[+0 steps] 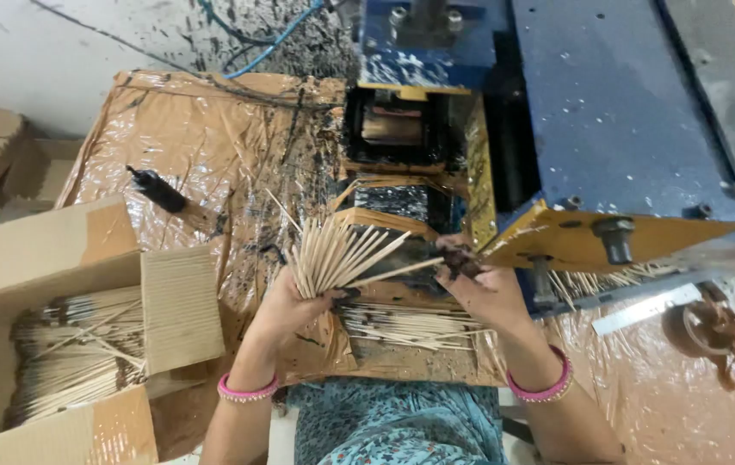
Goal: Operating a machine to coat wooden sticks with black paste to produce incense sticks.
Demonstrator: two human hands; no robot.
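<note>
Right now your left hand (286, 301) is clamped around a fanned bundle of thin pale bamboo sticks (333, 254), held just above the brown plastic-covered table (213, 146); your right hand (479, 280) pinches the tip of one stick at the mouth of the blue metal machine (608, 112); those fingertips sit very near the feed, so a slip could catch them; the fan looks loose, and sticks may spill onto the coated ones lying flat below (406, 327); an open cardboard box of finished sticks (75, 344) stands at your left.
</note>
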